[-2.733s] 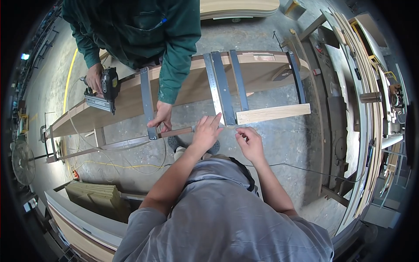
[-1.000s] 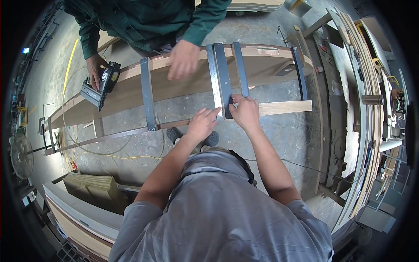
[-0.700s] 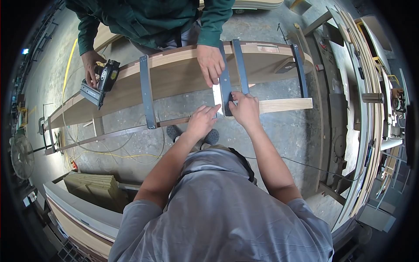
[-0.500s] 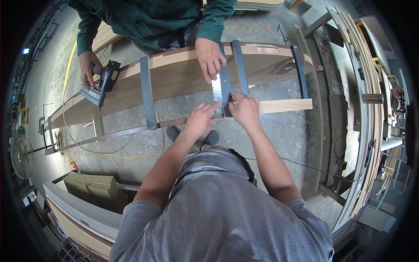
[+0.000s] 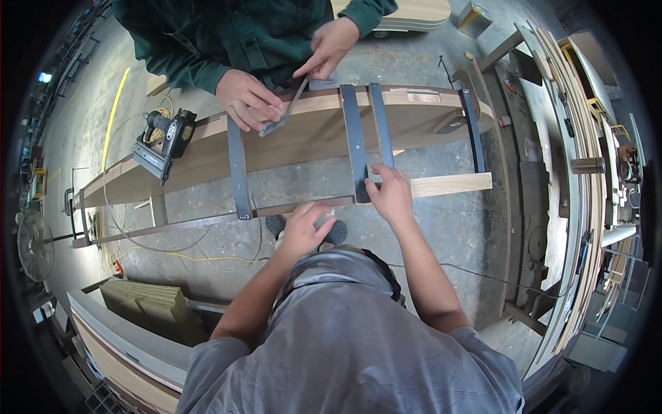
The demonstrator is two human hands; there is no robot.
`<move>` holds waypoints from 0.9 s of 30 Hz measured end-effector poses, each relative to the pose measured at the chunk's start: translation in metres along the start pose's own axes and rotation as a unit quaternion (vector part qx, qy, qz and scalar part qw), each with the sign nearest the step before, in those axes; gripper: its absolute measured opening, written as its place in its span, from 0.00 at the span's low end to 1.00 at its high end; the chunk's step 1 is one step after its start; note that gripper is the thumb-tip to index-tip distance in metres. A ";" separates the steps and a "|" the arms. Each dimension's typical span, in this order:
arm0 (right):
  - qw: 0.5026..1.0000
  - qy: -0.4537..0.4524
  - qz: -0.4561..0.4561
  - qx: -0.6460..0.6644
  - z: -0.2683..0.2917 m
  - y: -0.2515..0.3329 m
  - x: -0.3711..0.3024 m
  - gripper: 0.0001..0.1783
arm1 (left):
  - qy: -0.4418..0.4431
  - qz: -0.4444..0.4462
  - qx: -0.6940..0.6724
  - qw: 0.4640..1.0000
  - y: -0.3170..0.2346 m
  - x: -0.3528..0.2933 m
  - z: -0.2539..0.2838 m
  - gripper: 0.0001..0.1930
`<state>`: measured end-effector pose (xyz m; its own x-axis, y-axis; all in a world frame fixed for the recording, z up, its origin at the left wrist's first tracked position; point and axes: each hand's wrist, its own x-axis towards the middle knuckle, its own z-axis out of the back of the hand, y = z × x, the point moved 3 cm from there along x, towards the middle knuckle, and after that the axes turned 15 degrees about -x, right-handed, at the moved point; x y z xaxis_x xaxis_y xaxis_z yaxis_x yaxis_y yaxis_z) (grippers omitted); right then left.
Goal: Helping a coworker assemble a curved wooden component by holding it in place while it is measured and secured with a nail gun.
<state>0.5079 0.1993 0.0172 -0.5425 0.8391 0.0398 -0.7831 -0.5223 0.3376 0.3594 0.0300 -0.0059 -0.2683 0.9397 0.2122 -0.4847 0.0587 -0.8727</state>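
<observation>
A long, curved wooden frame (image 5: 303,148) lies crosswise before me, with several dark slats across it. My right hand (image 5: 392,196) is closed at the near end of a dark slat (image 5: 356,145), thumb and fingertips against its edge. A pale wood strip (image 5: 452,185) runs out to the right from beneath that hand. My left hand (image 5: 303,229) is at the thin near rail (image 5: 289,207), thumb and fingers apart, holding nothing. Across the frame, a co-worker in green sleeves holds a thin grey metal piece (image 5: 296,100) between both hands; its exact kind is unclear.
A black nail gun (image 5: 169,141) with a hose rests on the frame's far left edge. Greenish boards (image 5: 148,303) are stacked at the lower left, near a fan (image 5: 34,245). Long boards (image 5: 569,138) line the right side. Cords (image 5: 186,252) cross the floor.
The co-worker has let go of the nail gun and lifted the metal piece away from the slat. My left hand has drawn back toward me; my right hand stays at the slat's end.
</observation>
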 end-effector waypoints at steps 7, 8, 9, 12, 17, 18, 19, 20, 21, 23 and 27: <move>0.972 -0.051 -0.090 0.211 -0.007 -0.026 -0.066 0.09 | -0.173 0.481 -0.656 0.555 0.055 -0.059 -0.017 0.35; 0.956 0.007 -0.159 0.245 -0.016 -0.035 -0.076 0.07 | -0.228 0.461 -0.685 0.516 0.054 -0.055 -0.015 0.38; 0.956 0.009 -0.160 0.245 -0.029 -0.045 -0.083 0.07 | -0.288 0.437 -0.686 0.506 0.062 -0.054 -0.014 0.41; 0.873 0.095 -0.256 0.404 -0.074 -0.078 -0.098 0.15 | -0.385 0.359 -0.690 0.497 0.089 -0.052 -0.010 0.28; 0.544 0.035 -0.456 0.703 -0.091 -0.087 -0.084 0.44 | -0.433 0.360 -0.674 0.478 0.100 -0.043 -0.013 0.27; 0.495 -0.015 -0.478 0.726 -0.093 -0.089 -0.079 0.47 | -0.440 0.366 -0.669 0.473 0.101 -0.043 -0.014 0.27; 0.493 -0.018 -0.481 0.724 -0.094 -0.092 -0.074 0.47 | -0.438 0.371 -0.668 0.474 0.100 -0.042 -0.014 0.27; 0.489 -0.032 -0.458 0.742 -0.093 -0.094 -0.066 0.49 | -0.437 0.378 -0.667 0.471 0.098 -0.039 -0.013 0.27; 0.484 -0.046 -0.434 0.759 -0.092 -0.097 -0.060 0.52 | -0.435 0.385 -0.666 0.467 0.097 -0.037 -0.013 0.26; 0.488 -0.059 -0.442 0.751 -0.091 -0.095 -0.052 0.53 | -0.436 0.392 -0.665 0.462 0.098 -0.036 -0.013 0.25; 0.455 -0.077 -0.464 0.756 -0.087 -0.093 -0.047 0.49 | -0.436 0.414 -0.666 0.441 0.098 -0.035 -0.011 0.21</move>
<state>0.5797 0.1953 -0.0975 -0.0724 0.6531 -0.7538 0.5135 0.6723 0.5332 0.3309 0.0067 -0.1036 -0.3942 0.3720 -0.8404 0.8432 0.5101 -0.1697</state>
